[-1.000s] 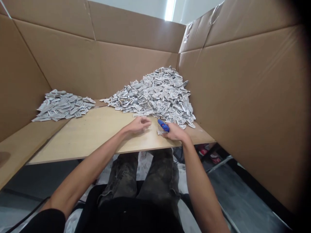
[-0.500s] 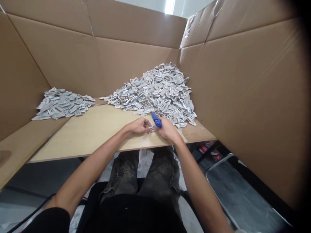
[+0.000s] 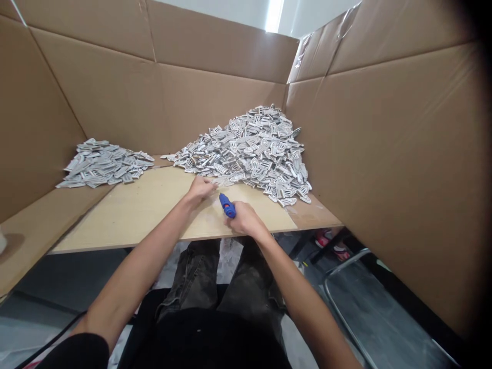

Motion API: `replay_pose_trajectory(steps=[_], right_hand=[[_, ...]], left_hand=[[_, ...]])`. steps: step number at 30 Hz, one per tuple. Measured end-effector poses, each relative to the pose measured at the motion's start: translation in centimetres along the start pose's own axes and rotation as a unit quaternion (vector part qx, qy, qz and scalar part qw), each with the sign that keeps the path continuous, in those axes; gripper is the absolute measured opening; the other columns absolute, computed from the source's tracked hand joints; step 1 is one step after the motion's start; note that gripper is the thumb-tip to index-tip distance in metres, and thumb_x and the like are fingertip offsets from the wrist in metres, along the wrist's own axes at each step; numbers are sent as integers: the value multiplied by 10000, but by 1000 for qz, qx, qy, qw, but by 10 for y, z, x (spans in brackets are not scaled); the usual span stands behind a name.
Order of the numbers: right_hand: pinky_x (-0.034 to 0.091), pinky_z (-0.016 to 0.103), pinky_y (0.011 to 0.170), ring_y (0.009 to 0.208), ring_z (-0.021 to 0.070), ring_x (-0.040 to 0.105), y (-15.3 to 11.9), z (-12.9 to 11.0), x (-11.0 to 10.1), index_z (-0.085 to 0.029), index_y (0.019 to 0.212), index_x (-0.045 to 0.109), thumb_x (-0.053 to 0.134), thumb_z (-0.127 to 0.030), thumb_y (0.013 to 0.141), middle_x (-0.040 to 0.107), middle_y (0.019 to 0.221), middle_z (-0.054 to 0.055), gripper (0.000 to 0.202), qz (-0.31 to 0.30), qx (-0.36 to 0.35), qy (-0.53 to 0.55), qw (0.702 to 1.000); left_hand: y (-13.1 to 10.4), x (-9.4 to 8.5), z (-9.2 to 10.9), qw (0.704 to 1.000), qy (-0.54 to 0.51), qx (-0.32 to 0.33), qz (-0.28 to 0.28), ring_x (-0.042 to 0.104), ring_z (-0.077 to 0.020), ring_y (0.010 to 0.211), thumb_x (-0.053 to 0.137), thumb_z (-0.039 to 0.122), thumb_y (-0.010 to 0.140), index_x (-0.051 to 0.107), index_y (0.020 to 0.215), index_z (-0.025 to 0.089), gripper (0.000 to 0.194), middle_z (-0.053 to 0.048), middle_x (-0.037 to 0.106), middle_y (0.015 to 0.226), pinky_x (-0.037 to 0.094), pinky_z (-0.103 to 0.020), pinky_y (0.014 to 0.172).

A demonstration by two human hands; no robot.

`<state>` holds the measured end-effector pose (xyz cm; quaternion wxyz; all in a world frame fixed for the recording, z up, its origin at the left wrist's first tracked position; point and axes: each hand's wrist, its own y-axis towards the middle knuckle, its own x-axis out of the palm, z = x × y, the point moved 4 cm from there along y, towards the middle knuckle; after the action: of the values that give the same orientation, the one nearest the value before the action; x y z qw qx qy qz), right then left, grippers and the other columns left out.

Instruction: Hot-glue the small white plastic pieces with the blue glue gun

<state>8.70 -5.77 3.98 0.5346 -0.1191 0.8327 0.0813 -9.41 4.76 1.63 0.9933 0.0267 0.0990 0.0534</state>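
Above the bench [image 3: 134,215], the blue tool [image 3: 228,206] is gripped in the right hand [image 3: 246,219], slanting forward-left; nearer the large pile [image 3: 261,148], the left hand's [image 3: 200,188] hold cannot be told.

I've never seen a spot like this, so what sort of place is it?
Probably a small hand-work bench, perhaps in a workshop: cardboard walls around a wooden board, two piles of grey parts, and a blue tool in the right hand.

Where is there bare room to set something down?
Widest: the pale board between the small pile, the left hand and its front edge. Smaller: right of the right hand, before the large pile. It is crowded at the back right corner and around the blue tool.
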Motion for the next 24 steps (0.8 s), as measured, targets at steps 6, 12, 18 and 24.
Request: replay_pose_trajectory(steps=[6, 12, 18, 24], right_hand=[[410, 293, 725, 1032, 298, 720, 6, 15, -4, -165, 1078, 709, 768, -230, 842, 779, 1152, 153, 252, 44, 25, -29, 998], [420, 303, 696, 929, 304, 728, 8, 21, -4, -189, 979, 709, 751, -178, 800, 791, 1035, 137, 185, 44, 28, -4, 999], [447, 310, 705, 803, 254, 666, 17, 44, -17, -219, 806, 628, 739, -213, 790, 727, 851, 60, 112, 104, -7, 95, 990], [461, 303, 671, 686, 198, 608, 29, 76, -34, -230, 755, 564, 733, -353, 765, 640, 686, -11, 210, 188, -2, 250, 950]], left_hand=[[-2, 14, 8, 996, -67, -18, -53, 388, -82, 484, 814, 224, 726, 558, 641, 179, 273, 10, 510, 575, 235, -251, 496], [-8, 33, 14, 977, -175, -5, -122, 631, -124, 651, 821, 127, 681, 651, 757, 129, 187, -56, 677, 752, 491, -252, 655], [-8, 37, 13, 976, -164, 15, -143, 661, -148, 670, 797, 141, 730, 634, 801, 132, 178, -81, 712, 765, 499, -263, 654], [-16, 44, 15, 961, -187, -16, -204, 717, -184, 754, 800, 99, 717, 607, 884, 143, 259, -123, 750, 876, 473, -269, 640]])
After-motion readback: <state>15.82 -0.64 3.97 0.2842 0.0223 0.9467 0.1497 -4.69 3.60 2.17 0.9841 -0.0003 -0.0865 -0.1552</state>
